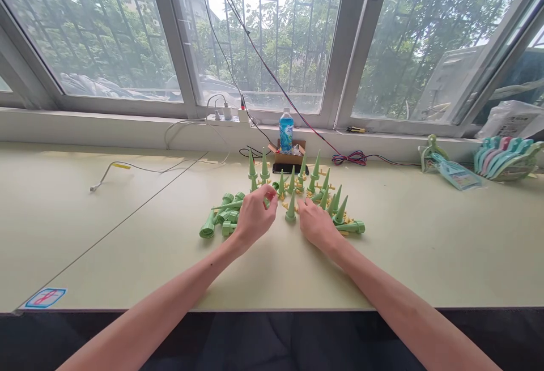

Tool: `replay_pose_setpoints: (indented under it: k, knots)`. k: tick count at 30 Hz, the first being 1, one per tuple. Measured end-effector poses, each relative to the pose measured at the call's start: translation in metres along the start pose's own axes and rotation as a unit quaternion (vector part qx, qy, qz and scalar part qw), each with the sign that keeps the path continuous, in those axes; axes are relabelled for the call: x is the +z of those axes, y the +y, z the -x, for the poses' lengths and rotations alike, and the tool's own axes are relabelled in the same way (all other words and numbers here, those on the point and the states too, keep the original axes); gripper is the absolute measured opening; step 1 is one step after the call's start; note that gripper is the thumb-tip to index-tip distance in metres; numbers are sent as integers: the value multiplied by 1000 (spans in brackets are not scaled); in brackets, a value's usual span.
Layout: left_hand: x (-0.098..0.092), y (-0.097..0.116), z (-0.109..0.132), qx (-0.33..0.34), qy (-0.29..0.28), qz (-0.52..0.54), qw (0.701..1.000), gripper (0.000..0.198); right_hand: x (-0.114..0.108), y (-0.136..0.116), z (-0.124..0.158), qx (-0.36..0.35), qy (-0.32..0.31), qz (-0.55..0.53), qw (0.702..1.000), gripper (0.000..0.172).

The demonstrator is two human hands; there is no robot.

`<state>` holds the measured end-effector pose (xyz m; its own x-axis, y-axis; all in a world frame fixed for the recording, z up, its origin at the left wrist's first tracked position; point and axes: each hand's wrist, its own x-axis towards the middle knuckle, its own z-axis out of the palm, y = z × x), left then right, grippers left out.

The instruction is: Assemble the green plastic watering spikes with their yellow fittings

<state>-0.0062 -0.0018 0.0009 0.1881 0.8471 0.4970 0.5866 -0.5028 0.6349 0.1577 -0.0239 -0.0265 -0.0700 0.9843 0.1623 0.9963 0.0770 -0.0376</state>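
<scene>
Several green cone-shaped plastic spikes stand upright on the pale table, with small yellow parts among them. More green spikes lie on their sides in a heap to the left. My left hand is beside that heap, fingers curled in a pinch around a green spike that points left. My right hand rests on the table just right of one upright spike, fingers bent downward, next to a spike lying flat. What the right fingers hold, if anything, is hidden.
A water bottle stands in a small cardboard box by the window sill. Cables run along the back. A loose white cable lies at left. Coloured plastic hangers and a packet sit at far right.
</scene>
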Motion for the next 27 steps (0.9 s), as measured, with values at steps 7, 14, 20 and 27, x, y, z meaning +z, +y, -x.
replay_pose_setpoints:
  k: [7, 14, 20, 27]
  knots:
    - [1, 0, 0, 4, -2, 2, 1000, 12, 3, -1, -7, 32, 11, 10, 999, 31]
    - [1, 1, 1, 12, -6, 7, 1000, 12, 4, 0, -17, 50, -22, -13, 998, 44]
    - [1, 0, 1, 18, -7, 8, 1000, 13, 4, 0, -13, 21, -15, -2, 1000, 37]
    - [1, 1, 1, 18, -5, 9, 1000, 14, 6, 6, -14, 8, 17, -26, 999, 18]
